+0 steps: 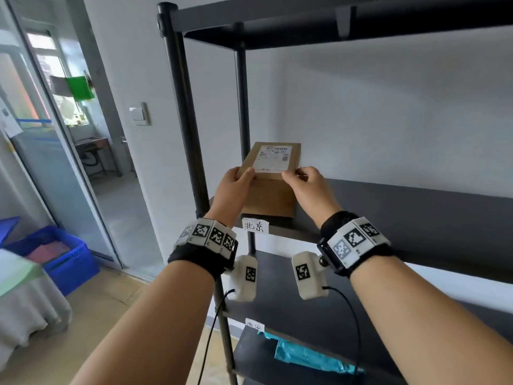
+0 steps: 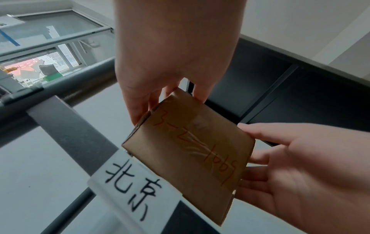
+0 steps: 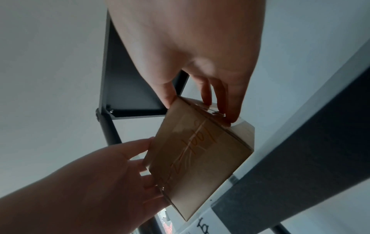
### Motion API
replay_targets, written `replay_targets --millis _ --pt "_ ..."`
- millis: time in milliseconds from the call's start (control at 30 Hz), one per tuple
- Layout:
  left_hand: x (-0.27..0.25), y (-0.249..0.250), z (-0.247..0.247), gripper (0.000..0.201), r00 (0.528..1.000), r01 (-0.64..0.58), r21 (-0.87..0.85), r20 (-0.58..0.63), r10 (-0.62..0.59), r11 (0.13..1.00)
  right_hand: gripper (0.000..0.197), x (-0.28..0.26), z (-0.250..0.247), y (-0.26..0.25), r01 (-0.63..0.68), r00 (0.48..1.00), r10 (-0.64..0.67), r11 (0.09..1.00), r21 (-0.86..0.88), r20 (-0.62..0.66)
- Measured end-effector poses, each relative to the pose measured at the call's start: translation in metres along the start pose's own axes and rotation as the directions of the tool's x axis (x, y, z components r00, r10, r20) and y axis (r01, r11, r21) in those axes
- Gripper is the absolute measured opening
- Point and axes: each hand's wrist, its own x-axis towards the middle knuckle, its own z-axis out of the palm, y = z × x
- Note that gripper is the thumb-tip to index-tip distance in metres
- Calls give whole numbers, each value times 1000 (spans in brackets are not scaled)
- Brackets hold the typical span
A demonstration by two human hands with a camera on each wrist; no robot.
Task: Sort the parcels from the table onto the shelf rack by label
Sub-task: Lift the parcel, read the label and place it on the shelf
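Note:
A brown cardboard parcel [image 1: 270, 190] with a white shipping label on top sits at the front left corner of the black rack's middle shelf [image 1: 402, 207], just above the white tag reading 北京 [image 1: 255, 225]. My left hand [image 1: 241, 175] grips its near left corner and my right hand [image 1: 298, 176] grips its near right corner, thumbs on top. In the left wrist view the parcel's [image 2: 190, 150] front face carries red handwriting, and the tag [image 2: 130, 186] lies just below it. The right wrist view shows my right hand [image 3: 200, 107] pinching the parcel's [image 3: 200, 158] upper edge.
The rack's black post [image 1: 186, 120] stands just left of the parcel and the top shelf [image 1: 333, 26] is overhead. A teal parcel [image 1: 305, 354] lies on a lower shelf behind another tag [image 1: 254, 326]. A blue crate [image 1: 69, 259] and a cloth-covered table [image 1: 22, 287] are at left.

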Motion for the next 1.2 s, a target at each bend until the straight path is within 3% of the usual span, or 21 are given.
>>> replay_targets --millis 267,433,600,733,800,867,1033,1200 --pt "23 -15 -3 57 995 -27 38 98 23 999 52 -2 13 -2 -45 998 44 999 -20 -42" --pt "21 -12 -4 61 987 -161 123 -7 163 979 58 -16 7 -5 -48 990 38 996 -75 -133" --pt "4 0 9 48 915 -396 129 -25 403 909 52 -41 -12 -5 -59 969 33 994 -97 -243" --pt "-24 13 35 40 811 -574 192 -2 585 796 48 -70 -41 0 -78 938 35 991 -109 -346" --pt "-40 20 52 40 768 -637 173 57 638 751 48 -89 -60 4 -97 919 38 986 -134 -392" --pt "-59 25 71 42 756 -654 109 134 641 748 47 -110 -81 8 -121 899 36 978 -168 -436" --pt "-122 36 128 46 735 -594 -50 371 567 803 46 -164 -145 28 -214 835 69 955 -206 -546" --pt "-195 51 204 47 654 -590 -70 543 527 804 45 -224 -221 58 -317 767 134 929 -189 -628"
